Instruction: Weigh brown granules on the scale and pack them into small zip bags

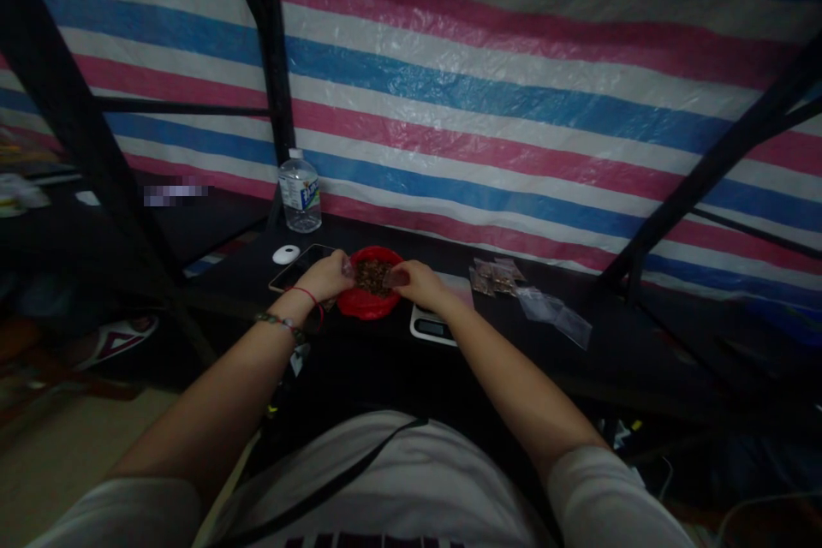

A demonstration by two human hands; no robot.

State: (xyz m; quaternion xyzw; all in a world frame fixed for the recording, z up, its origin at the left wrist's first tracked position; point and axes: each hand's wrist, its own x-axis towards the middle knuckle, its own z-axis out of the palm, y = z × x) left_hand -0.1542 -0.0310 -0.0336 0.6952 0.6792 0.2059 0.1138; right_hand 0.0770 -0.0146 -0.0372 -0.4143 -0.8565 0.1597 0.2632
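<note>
Red bowl and scale, one each; left hand and right hand half-curled, grasp unclear

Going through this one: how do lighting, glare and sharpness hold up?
Head view: dim, the black table losing detail; soft glare on the striped sheet; small brown pieces in the red bowl blurred together; a pixelated patch at left.
</note>
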